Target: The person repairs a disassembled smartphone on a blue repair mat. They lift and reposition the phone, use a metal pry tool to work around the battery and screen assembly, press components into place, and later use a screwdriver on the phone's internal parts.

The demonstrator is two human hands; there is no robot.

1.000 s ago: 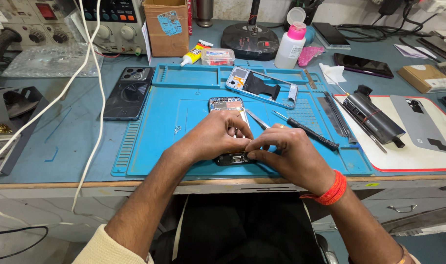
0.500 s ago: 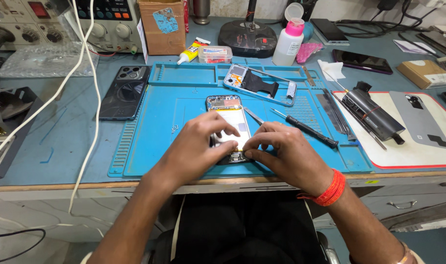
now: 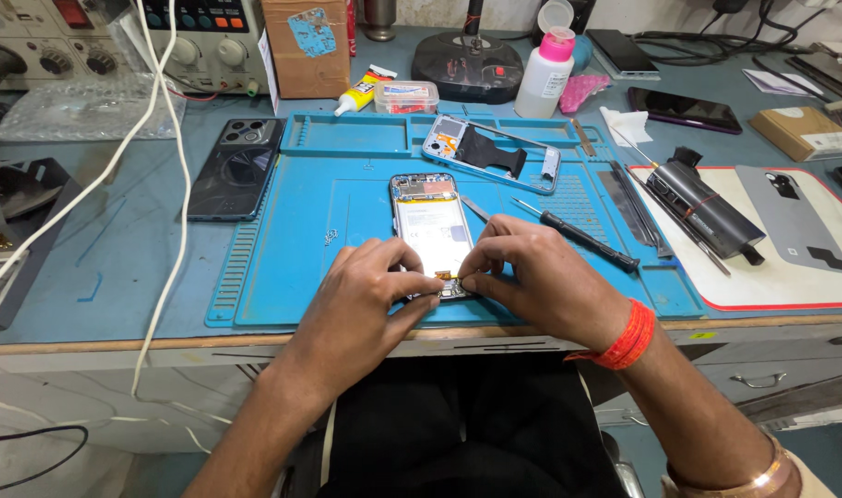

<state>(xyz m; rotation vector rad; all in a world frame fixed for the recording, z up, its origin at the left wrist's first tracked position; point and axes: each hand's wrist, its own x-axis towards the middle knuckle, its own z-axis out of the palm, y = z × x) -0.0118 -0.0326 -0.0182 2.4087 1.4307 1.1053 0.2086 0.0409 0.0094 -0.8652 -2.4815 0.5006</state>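
An opened phone [image 3: 430,226] with its back off lies lengthwise on the blue work mat [image 3: 301,258]. Both hands meet at its near end. My left hand [image 3: 366,300] grips the lower left corner, fingers curled around the frame. My right hand [image 3: 541,277] pinches a small gold-coloured flex part [image 3: 446,275] at the phone's bottom edge with thumb and forefinger. The lower end of the phone is hidden under my fingers.
A screwdriver [image 3: 582,238] and metal tweezers [image 3: 476,209] lie right of the phone. A second opened phone frame [image 3: 490,152] sits further back, a dark phone [image 3: 235,168] left. A white pad [image 3: 771,267] with tools, a bottle [image 3: 543,72], a glue tube [image 3: 361,90] and hanging white cables [image 3: 167,212] surround the mat.
The view has dropped slightly and the phone's upper half now shows. My fingers have drawn down to its near end, where the right hand now pinches the small flex part.
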